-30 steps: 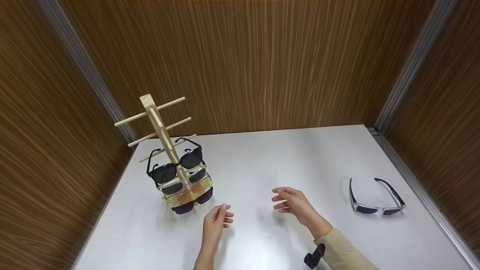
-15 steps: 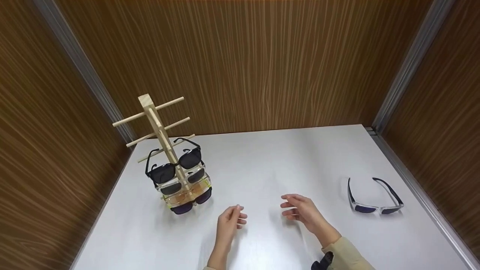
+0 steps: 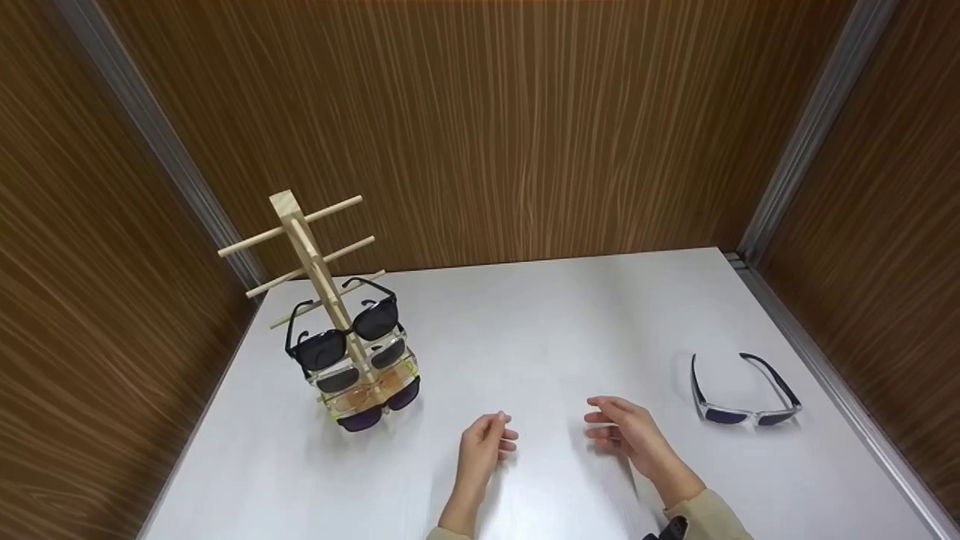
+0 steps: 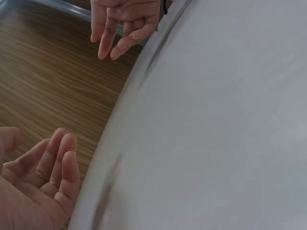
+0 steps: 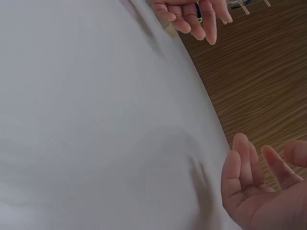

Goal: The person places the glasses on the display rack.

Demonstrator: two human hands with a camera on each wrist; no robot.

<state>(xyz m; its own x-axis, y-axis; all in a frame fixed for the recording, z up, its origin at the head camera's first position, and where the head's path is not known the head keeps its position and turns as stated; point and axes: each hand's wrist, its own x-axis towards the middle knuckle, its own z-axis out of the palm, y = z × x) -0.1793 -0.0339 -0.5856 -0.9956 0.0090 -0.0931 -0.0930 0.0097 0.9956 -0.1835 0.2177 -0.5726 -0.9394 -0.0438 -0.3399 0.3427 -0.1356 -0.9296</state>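
My left hand (image 3: 481,450) hovers over the front middle of the white table (image 3: 540,322), its fingers loosely bent around nothing. To its right, my right hand (image 3: 630,435) is held in much the same way, palm turned inward and holding nothing. A gap separates the two hands. Nearest to the right hand are clear-framed sunglasses (image 3: 750,417) with dark temples, lying unfolded on the table. Left of the left hand stands a wooden eyewear rack (image 3: 311,259). Black sunglasses (image 3: 349,334) hang on it above several other pairs, which partly overlap. Both wrist views show the two hands apart.
Bare pegs (image 3: 334,208) stick out sideways from the rack's upper part. Wood-grain panels (image 3: 487,127) enclose the table at the back and both sides. A metal rail (image 3: 832,390) runs along the right edge.
Both hands have drifted right and the right one slightly toward me. The view has shifted a little. The rack and the glasses have stayed in place.
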